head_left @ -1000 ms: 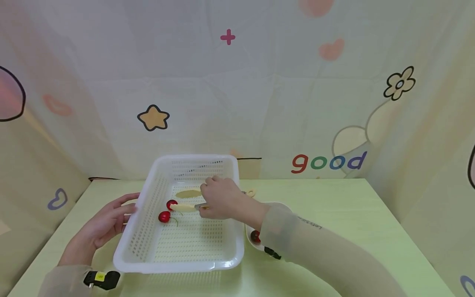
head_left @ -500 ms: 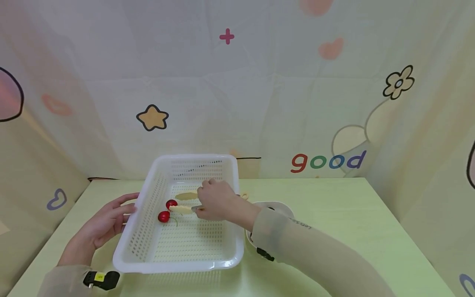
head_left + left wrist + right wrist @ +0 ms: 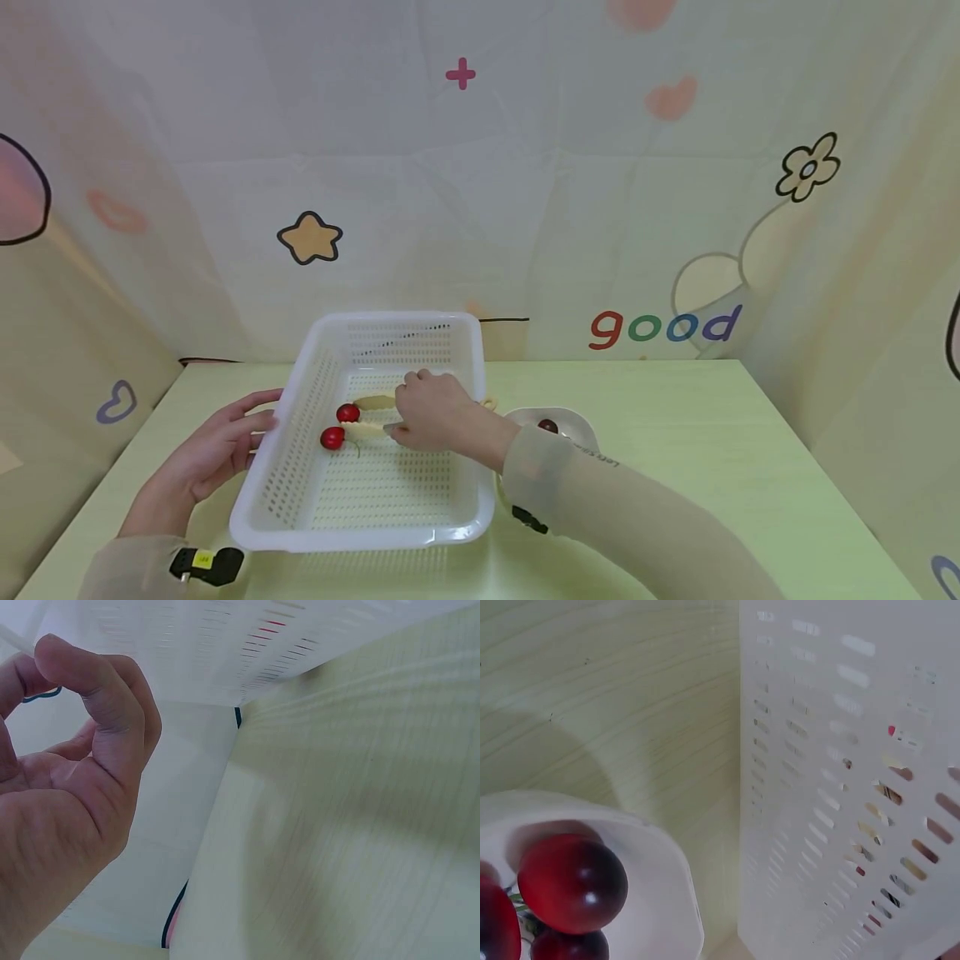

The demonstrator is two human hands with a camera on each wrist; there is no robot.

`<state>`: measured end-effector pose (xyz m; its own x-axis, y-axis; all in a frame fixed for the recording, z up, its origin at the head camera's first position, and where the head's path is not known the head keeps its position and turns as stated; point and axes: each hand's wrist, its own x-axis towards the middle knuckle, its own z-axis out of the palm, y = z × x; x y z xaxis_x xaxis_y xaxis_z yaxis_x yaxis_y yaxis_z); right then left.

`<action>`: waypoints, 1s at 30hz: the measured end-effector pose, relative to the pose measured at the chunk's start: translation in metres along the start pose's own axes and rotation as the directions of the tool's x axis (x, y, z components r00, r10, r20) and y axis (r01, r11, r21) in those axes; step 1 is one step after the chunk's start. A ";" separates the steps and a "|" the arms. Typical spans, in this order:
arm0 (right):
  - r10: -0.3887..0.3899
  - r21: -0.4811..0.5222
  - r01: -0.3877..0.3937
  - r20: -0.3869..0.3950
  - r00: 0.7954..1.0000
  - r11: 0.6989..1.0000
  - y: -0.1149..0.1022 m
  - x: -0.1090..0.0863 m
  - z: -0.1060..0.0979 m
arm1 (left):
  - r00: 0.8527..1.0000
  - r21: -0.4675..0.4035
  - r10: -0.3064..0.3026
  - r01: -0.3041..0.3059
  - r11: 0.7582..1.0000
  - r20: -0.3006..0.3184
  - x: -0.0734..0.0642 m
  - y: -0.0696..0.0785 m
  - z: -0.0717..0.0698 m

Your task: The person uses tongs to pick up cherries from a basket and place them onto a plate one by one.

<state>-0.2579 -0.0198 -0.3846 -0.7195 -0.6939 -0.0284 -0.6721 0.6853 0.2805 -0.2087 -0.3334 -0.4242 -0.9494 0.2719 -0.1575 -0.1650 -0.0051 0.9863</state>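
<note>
In the head view, my right hand (image 3: 438,412) reaches into the white perforated basket (image 3: 362,532) and grips scissor-style tongs (image 3: 365,430). Their cream serrated tips are spread apart, pointing left; the grip is mostly hidden by the hand. A red cherry (image 3: 347,413) lies right at the tips, roughly level with the gap between them. Just below it sits a second cherry (image 3: 332,437) with a stem. My left hand (image 3: 217,446) holds the basket's left rim, its fingers curled at the edge in the left wrist view. Tongs and right hand are hidden from the right wrist camera.
To the basket's right stands a white bowl (image 3: 682,889) holding several dark red cherries (image 3: 574,881), partly behind my right sleeve (image 3: 592,492). The pale green table (image 3: 675,417) ends at a printed curtain (image 3: 555,208) behind. The basket's walls rise around the right hand.
My right hand has moved slightly left and down with the tongs, bringing the tips up to the cherries and further apart. The left hand and basket stay in place.
</note>
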 end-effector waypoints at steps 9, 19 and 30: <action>-0.012 -0.002 0.012 -0.005 1.000 1.000 -0.001 0.001 0.005 | 1.000 -0.020 0.014 -0.013 1.000 0.022 0.001 0.000 0.000; -0.008 0.009 0.008 -0.011 1.000 1.000 0.001 -0.003 0.003 | 1.000 -0.022 0.002 -0.002 1.000 0.009 -0.001 0.000 0.000; 0.004 0.098 -0.002 -0.023 1.000 0.995 0.011 -0.012 -0.008 | 1.000 -0.016 -0.008 0.008 1.000 0.000 -0.001 0.001 0.000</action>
<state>-0.2553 -0.0058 -0.3738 -0.7178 -0.6962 -0.0050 -0.6848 0.7048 0.1853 -0.2080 -0.3335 -0.4233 -0.9481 0.2718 -0.1651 -0.1767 -0.0186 0.9841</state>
